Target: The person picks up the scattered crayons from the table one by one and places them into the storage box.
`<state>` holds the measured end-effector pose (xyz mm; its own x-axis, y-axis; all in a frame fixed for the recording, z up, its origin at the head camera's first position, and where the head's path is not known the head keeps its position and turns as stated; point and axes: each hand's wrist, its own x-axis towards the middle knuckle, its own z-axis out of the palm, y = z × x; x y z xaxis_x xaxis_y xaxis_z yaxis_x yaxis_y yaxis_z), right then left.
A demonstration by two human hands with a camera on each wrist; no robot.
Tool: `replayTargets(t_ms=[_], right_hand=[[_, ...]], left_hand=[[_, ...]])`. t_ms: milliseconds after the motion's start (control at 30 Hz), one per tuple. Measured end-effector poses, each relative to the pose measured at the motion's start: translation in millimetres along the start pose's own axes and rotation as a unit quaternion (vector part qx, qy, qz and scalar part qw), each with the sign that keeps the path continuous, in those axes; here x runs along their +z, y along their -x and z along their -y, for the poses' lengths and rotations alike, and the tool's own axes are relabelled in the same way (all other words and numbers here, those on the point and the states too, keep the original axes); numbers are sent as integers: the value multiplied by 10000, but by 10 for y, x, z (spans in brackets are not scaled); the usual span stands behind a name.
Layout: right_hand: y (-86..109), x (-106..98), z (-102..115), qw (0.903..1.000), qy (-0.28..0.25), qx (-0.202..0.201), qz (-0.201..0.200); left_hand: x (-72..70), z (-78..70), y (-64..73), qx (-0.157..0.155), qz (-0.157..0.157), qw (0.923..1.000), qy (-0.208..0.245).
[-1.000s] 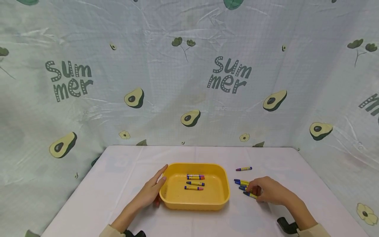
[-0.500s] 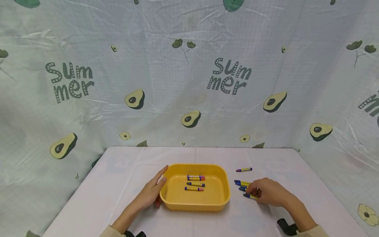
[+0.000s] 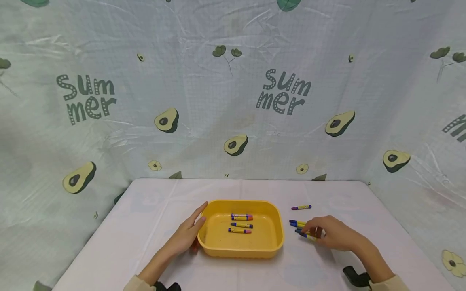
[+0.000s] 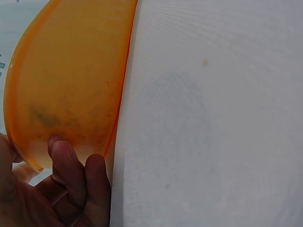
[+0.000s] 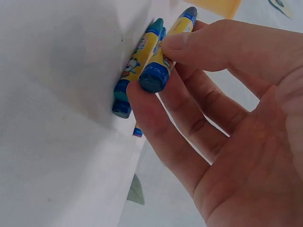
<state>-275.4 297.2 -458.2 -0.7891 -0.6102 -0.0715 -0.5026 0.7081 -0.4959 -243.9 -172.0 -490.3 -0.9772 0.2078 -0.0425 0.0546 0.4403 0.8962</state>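
Note:
My left hand (image 3: 185, 236) holds the yellow plastic tray (image 3: 238, 254) by its left end, thumb at the rim and fingertips against the outer wall in the left wrist view. Inside the tray lie several oil pastel crayons (image 3: 239, 230) in yellow wrappers with blue bands. To the right of the tray, my right hand (image 3: 333, 233) pinches one dark-tipped oil pastel crayon (image 5: 157, 66) between thumb and fingers. Close beside it, a green-tipped crayon (image 5: 136, 60) overlaps others in the right wrist view. Blue-tipped crayons (image 3: 296, 225) poke out beyond the right fingertips.
A purple crayon (image 3: 301, 207) lies apart, farther back on the white-covered table (image 3: 262, 189). Behind and at the sides hangs a pale sheet (image 3: 204, 93) printed with avocados and lettering. Black straps (image 3: 356, 277) sit near both wrists.
The dark-tipped crayon in my right hand has moved slightly away from me, nearer to the other crayons. My left hand and the tray keep their place.

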Motion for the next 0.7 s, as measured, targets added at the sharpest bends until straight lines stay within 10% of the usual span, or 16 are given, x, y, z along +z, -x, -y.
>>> replayTargets(t_ms=[700], right_hand=[[-286,-258,407,9971,240,-608,-393]], left_hand=[[4,-16,-4,-43,7,10000,3]])
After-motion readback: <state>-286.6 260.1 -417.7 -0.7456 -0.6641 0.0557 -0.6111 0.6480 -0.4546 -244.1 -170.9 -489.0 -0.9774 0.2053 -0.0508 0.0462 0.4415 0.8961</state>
